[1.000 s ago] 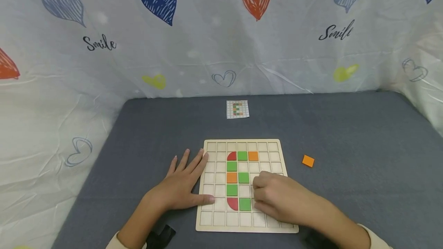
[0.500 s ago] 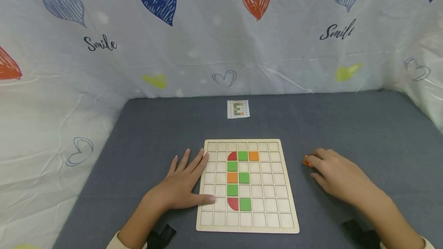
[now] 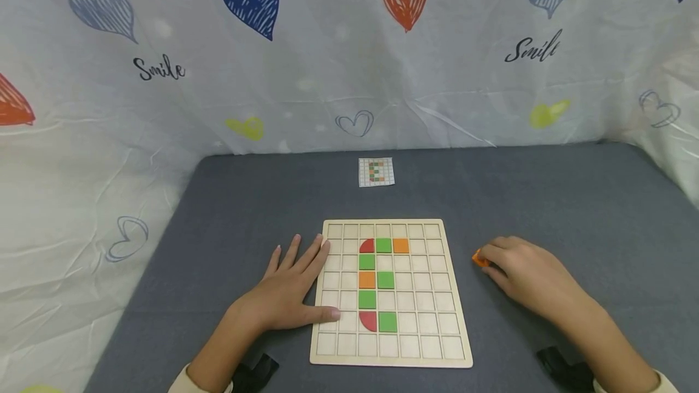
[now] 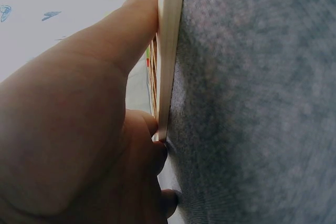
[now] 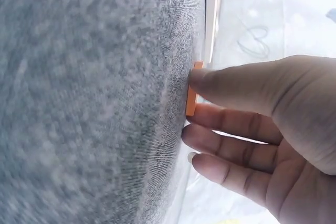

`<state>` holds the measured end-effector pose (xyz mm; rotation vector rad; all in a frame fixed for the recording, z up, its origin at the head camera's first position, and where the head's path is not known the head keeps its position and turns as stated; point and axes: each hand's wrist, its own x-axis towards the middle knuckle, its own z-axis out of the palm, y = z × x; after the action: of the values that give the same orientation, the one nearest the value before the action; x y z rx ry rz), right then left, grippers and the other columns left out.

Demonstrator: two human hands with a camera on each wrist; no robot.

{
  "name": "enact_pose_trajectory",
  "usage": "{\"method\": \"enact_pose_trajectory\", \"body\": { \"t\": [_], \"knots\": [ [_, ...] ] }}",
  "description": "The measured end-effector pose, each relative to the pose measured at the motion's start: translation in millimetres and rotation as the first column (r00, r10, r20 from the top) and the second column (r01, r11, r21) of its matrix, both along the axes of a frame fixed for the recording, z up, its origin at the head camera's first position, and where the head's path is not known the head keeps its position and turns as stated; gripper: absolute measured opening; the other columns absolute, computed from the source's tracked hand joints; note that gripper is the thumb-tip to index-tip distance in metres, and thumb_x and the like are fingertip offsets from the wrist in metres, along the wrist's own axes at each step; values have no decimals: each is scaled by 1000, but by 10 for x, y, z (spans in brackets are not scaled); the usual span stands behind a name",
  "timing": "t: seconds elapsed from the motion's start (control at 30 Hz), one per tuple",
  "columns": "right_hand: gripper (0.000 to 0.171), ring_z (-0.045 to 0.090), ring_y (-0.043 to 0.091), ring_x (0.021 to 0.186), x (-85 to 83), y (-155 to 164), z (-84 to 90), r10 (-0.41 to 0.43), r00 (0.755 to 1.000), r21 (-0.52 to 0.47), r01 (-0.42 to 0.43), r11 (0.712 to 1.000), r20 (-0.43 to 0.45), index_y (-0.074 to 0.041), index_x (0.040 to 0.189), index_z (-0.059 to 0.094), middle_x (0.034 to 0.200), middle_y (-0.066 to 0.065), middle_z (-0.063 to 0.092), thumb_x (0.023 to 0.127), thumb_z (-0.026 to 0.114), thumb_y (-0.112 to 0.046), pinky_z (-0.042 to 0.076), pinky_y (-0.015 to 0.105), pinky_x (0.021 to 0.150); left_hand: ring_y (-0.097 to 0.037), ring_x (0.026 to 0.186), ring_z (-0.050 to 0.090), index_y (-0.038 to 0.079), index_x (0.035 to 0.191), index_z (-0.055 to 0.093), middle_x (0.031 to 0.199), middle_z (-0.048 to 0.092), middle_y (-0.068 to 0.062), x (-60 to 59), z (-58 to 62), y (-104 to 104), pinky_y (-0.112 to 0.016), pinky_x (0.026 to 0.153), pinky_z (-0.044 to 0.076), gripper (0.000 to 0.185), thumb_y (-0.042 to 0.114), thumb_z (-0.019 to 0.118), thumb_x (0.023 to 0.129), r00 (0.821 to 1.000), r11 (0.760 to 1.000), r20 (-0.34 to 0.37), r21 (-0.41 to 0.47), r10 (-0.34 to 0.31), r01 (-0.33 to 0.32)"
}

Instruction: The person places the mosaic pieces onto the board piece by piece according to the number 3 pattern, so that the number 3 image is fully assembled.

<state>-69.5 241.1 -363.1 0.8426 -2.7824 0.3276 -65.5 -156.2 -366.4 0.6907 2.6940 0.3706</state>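
Observation:
A wooden grid board [image 3: 426, 344] lies on the grey tabletop, holding red quarter-round, green square and orange square tiles in a rough E shape. My left hand [image 3: 286, 296] rests with straight, spread fingers at the board's left edge, its thumb lying on the board. To the right of the board, my right hand [image 3: 532, 275] pinches a loose orange square tile [image 3: 480, 258] between thumb and fingers. In the right wrist view the orange tile [image 5: 192, 100] is seen edge-on at the cloth, partly hidden by the thumb.
A small pattern card [image 3: 376, 173] with a coloured E shape lies behind the board. At the back, a white curtain [image 3: 306, 59] printed with hearts meets the table's far edge. Black straps [image 3: 255, 375] show near the wrists.
My right hand has left the board, moved right to the loose orange tile and gripped it; the tile has since shifted slightly left. The left hand has stayed in place.

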Motion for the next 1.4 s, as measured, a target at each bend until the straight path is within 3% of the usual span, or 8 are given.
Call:
{"method": "enact_pose_trajectory", "body": {
  "t": [0.4,0.67,0.97,1.2,1.4],
  "knots": [
    [28,56,14,78,21,-31,26,48,999,-36,-47,998,18,-14,89,67,87,-4,58,66,72,1,48,33,62,-28,134,-11,25,146,0,150,-5,6,7,9,-4,-55,102,-3,102,78,44,70,1000,1000,-13,-2,1,-1],
    [28,51,3,79,114,-189,59,134,990,-110,-127,986,50,-19,89,65,90,-13,54,69,69,0,47,25,63,-27,134,-12,25,146,0,150,-5,7,11,13,1,-55,102,-3,103,79,44,70,1000,1000,-12,-7,5,-5],
    [25,46,0,75,258,-409,79,256,962,-176,-237,955,95,-22,90,62,89,-16,49,73,70,-6,42,16,62,-28,134,-11,24,146,0,150,-5,7,2,3,9,-55,102,-4,103,79,43,70,1000,1000,-23,-10,1,-2],
    [25,44,1,75,339,-596,48,374,927,-188,-367,911,1,-19,86,62,86,-14,49,69,66,-2,38,12,64,-27,134,-12,25,146,0,150,-6,7,-2,4,2,-55,102,-4,103,79,43,70,1000,1000,-12,-15,1,-1],
    [22,45,3,75,410,-782,51,430,902,-154,-428,891,-20,-18,86,63,86,-13,49,71,64,-3,39,14,65,-26,134,-13,26,146,-1,150,-7,7,-3,4,-1,-55,102,-4,102,79,43,70,1000,1000,10,-16,0,0]
  ]
}}
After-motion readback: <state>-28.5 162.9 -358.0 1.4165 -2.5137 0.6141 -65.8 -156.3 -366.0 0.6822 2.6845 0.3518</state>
